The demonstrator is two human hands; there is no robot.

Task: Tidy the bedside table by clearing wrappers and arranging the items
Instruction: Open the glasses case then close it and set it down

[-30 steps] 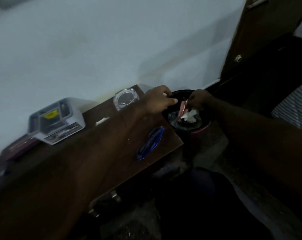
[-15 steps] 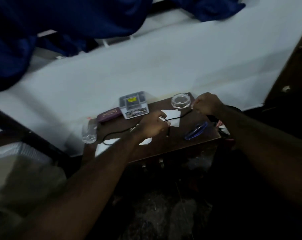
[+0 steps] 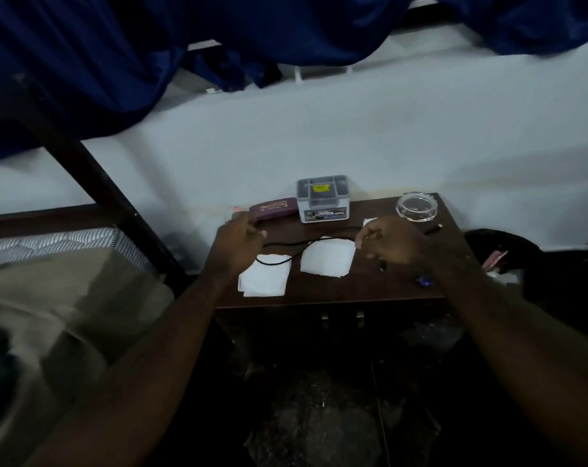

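Black cable point(image 3: 285, 244), white papers point(image 3: 326, 261), maroon booklet point(image 3: 274, 207), blue curtain point(image 3: 117, 45), striped mattress point(image 3: 50, 241).

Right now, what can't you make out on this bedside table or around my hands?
Head view:
Whether the left hand or right hand grips the black cable: the hands' backs hide the fingertips.
Blue object: mostly under the right forearm.
Maroon booklet lettering: too small, blurred.
Bin contents: dark, partly behind the forearm.

Probably bedroom: mattress point(image 3: 50, 244), bedside table point(image 3: 370, 291)
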